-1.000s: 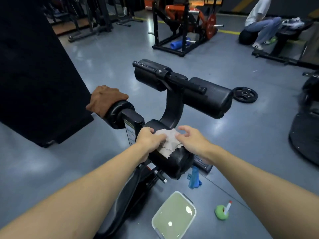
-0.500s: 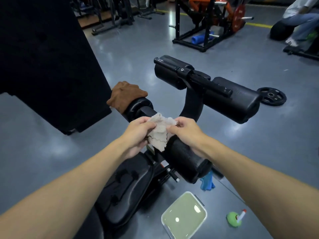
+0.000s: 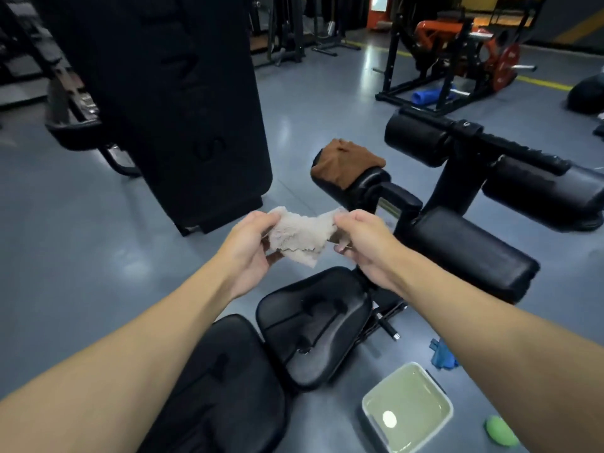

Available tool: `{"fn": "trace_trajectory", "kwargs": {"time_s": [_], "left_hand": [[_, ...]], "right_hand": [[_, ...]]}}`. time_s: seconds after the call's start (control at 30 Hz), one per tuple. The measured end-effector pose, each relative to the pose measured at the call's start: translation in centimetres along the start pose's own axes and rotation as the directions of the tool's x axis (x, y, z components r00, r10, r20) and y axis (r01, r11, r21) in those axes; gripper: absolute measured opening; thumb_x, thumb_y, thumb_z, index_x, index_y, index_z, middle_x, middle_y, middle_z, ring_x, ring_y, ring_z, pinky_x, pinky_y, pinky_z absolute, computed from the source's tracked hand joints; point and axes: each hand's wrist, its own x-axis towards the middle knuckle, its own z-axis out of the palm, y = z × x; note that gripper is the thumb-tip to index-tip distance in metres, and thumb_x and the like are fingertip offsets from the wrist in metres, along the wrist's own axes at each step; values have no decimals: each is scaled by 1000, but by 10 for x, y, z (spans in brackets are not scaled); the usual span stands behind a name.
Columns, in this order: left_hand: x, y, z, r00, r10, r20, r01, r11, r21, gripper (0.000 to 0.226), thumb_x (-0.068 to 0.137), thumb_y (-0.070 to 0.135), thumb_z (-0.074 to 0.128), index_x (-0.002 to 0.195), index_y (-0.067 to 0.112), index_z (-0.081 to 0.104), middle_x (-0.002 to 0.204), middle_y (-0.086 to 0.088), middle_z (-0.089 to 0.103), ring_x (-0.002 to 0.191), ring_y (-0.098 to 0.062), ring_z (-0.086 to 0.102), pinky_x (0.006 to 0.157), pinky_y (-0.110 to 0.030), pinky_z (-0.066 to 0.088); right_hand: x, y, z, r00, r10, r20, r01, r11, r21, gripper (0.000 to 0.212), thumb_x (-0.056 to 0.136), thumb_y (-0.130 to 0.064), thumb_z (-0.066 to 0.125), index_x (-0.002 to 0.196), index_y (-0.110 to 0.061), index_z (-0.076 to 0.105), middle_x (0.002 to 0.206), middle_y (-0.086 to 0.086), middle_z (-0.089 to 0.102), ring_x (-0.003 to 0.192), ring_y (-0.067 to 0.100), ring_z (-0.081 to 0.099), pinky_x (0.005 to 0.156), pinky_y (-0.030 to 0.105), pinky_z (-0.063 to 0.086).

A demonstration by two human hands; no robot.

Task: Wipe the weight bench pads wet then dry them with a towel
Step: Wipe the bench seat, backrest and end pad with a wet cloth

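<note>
A pale grey cloth (image 3: 299, 237) is stretched in the air between my left hand (image 3: 251, 243) and my right hand (image 3: 361, 240), each pinching one end. Below them lie the black seat pad (image 3: 313, 325) and the back pad (image 3: 222, 387) of the weight bench. To the right are the near roller pad (image 3: 470, 253) and the far roller pads (image 3: 542, 194). A brown towel (image 3: 343, 163) is draped over the left end of a roller.
A clear tub of greenish liquid (image 3: 407, 420) stands on the grey floor at lower right, beside a green bottle (image 3: 500, 434) and a blue object (image 3: 443, 354). A tall black block (image 3: 183, 109) rises at the left. A squat rack (image 3: 457, 53) stands far back.
Both hands lifted the cloth off the near roller pad and pulled it left, over the seat, spreading it between them. The view swung left and down.
</note>
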Motion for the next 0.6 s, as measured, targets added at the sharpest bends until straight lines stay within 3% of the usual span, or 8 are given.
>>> {"fn": "trace_trajectory", "kwargs": {"time_s": [0.1, 0.17, 0.23, 0.33, 0.43, 0.5, 0.6], "left_hand": [[-12, -11, -55, 999, 29, -39, -30, 999, -28, 14, 99, 27, 59, 97, 14, 58, 102, -3, 73, 97, -20, 65, 93, -37, 49], [-13, -25, -86, 998, 49, -33, -48, 998, 32, 27, 99, 33, 59, 98, 7, 56, 101, -7, 72, 94, -20, 64, 87, -35, 50], [-9, -46, -111, 995, 79, -61, -77, 996, 36, 22, 100, 32, 58, 93, 11, 52, 95, -7, 72, 88, -22, 62, 80, -37, 50], [7, -84, -141, 995, 97, -36, -97, 995, 2, 17, 102, 29, 54, 94, 15, 49, 97, -9, 68, 87, -25, 66, 85, -48, 55], [29, -132, -168, 999, 4, 37, -1, 997, -80, 32, 101, 39, 51, 112, 8, 53, 114, -10, 69, 103, -29, 70, 92, -53, 55], [43, -168, -184, 999, -27, 39, 30, 996, -86, 50, 94, 55, 57, 114, 8, 58, 122, -12, 67, 109, -33, 68, 95, -53, 54], [64, -214, -201, 998, 4, 57, 1, 996, -92, 40, 96, 45, 58, 101, 6, 62, 110, -19, 71, 101, -32, 71, 88, -49, 58]], "right_hand": [[-1, 30, 42, 998, 34, -53, -28, 995, 101, 16, 97, -7, 46, 94, -2, 61, 86, 14, 71, 71, 25, 68, 63, 33, 57], [1, 56, 64, 998, 58, -18, -57, 997, 60, 21, 100, -12, 43, 97, 1, 60, 74, 11, 69, 61, 21, 67, 53, 29, 53], [12, 85, 84, 997, 63, 45, -63, 998, 7, 21, 99, -12, 42, 104, 0, 59, 80, 16, 63, 62, 21, 63, 58, 30, 55], [34, 129, 106, 999, 42, 31, -43, 999, 5, 16, 95, -4, 44, 108, -10, 52, 91, 13, 59, 61, 17, 61, 57, 31, 54], [63, 180, 111, 998, -7, 64, 12, 997, -80, 38, 86, 0, 53, 121, -16, 56, 94, 9, 66, 74, 21, 63, 67, 38, 54], [75, 208, 111, 993, -88, 81, 99, 983, -154, 39, 83, 7, 51, 114, -17, 61, 92, 7, 67, 78, 23, 62, 71, 43, 54], [91, 244, 109, 975, -198, 103, 213, 963, -163, 36, 86, 15, 46, 102, -13, 62, 91, 9, 63, 75, 25, 58, 63, 39, 45]]}}
